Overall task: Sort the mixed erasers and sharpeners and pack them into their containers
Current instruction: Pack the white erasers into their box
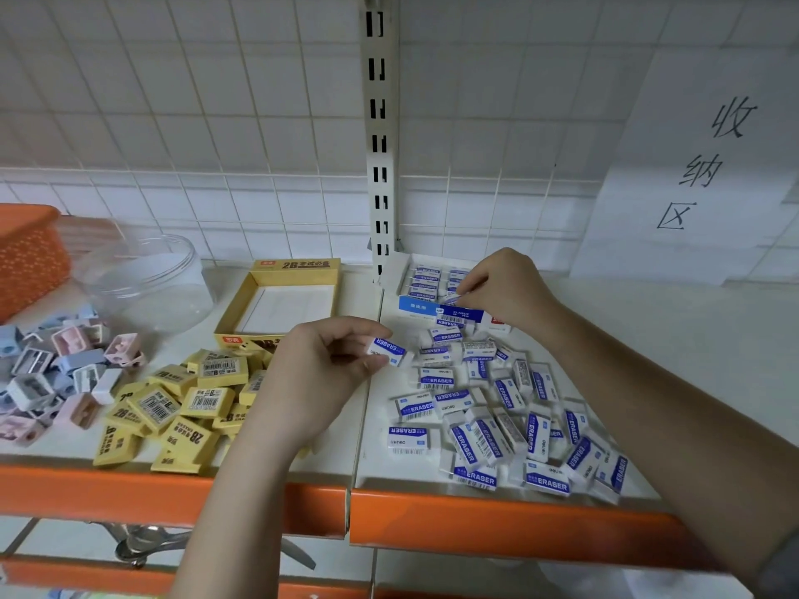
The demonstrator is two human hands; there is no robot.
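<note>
A: Erasers first. What do the hands have?

B: The left hand (322, 373) pinches a white eraser (388, 350) between thumb and fingertips; its blue sleeve reads "ERASER". The right hand (506, 287) has its fingers curled down at the near wall of the white-and-blue box (441, 311), on another eraser, I think, though the grip itself is hidden.

A: What does the box say?

B: "CLASSIC" on the blue front. Rows of the same erasers already lie inside it. It sits at the back of the right shelf panel (583, 348), beside the slotted upright (380, 136).

A: And the loose ones?

B: A scatter of blue-and-white erasers (497, 425) runs from the box down to the shelf's orange front edge (475, 516), some close to that edge. The panel's right side is bare.

A: On the left panel?

B: A yellow box (281, 296) marked "2B", open, with a heap of yellow 2B erasers (181, 408) in front of it, reaching the front edge. Farther left lie pastel sharpeners (56, 373), a clear tub (147, 278) behind them, and an orange basket (30, 252) in the back left corner.

A: Any other writing?

B: A paper sign (700, 166) on the tiled wall, three handwritten Chinese characters.
</note>
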